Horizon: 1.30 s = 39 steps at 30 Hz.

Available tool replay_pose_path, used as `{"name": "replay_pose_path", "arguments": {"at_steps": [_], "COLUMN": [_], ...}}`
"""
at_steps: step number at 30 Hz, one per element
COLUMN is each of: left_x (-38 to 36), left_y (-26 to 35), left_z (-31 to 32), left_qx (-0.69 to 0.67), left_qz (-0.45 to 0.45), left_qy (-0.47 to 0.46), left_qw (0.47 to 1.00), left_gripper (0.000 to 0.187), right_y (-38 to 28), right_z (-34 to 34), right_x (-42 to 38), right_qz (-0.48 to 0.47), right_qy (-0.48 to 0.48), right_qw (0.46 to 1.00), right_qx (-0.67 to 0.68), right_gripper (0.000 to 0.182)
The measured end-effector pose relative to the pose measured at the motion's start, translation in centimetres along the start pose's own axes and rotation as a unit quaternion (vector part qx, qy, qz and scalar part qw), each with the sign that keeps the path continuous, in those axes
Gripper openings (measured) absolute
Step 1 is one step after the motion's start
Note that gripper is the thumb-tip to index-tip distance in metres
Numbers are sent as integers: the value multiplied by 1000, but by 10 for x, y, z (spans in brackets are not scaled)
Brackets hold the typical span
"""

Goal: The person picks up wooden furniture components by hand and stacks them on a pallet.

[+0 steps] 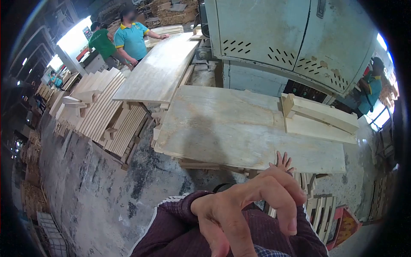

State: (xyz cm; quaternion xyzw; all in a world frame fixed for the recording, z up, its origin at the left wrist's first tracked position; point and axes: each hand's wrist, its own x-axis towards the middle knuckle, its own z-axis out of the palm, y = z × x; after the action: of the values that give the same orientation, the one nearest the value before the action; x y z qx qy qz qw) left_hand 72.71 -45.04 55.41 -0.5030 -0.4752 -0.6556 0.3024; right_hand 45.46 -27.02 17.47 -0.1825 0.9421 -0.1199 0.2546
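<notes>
My left hand [239, 201] is raised close to the camera, coming out of a dark maroon cuff. Its fingers are apart and loosely bent, with nothing in them. Beyond it, my right hand [282, 162] has its fingers spread at the near edge of a large pale plywood sheet [214, 128]; the left hand hides its wrist. On the sheet's right end lie a smooth, light wooden board [319, 129] and a long wooden beam [323, 115], the beam resting along the board.
Another wooden panel [156, 70] extends back left, where a person in a blue shirt [132, 38] touches it. Stacked boards [96, 103] stand left. A pale green metal cabinet [265, 34] rises behind the sheet. Slatted wood [321, 214] and a red object [344, 227] are low right.
</notes>
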Motion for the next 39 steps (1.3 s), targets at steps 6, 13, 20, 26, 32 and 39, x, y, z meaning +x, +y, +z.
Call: {"name": "replay_pose_path", "arguments": {"at_steps": [6,13,20,26,32,39], "left_x": [15,13,3,8,-2,5], "left_y": [-39,-52,-51,-10,-38,-11], "left_z": [3,14,17,17,32,3], "left_qx": [-52,-144,-242,-238,-290,-210], "left_qz": [133,172,157,-66,121,-94], "left_qy": [-8,5,3,104,175,79], "left_qw": [990,975,958,963,933,970], "left_gripper": [30,23,22,12,24,20], "right_y": [4,-2,-3,-3,39,-7], "right_z": [-2,-7,-6,-3,40,-2], "right_x": [0,-8,-3,0,33,-1], "right_qz": [-12,-16,7,10,-51,17], "right_qy": [-7,3,-10,-5,52,4], "right_qw": [1000,999,1000,1000,996,1000], "right_qx": [9,31,5,0,-55,10], "right_gripper": [98,99,98,98,97,96]}}
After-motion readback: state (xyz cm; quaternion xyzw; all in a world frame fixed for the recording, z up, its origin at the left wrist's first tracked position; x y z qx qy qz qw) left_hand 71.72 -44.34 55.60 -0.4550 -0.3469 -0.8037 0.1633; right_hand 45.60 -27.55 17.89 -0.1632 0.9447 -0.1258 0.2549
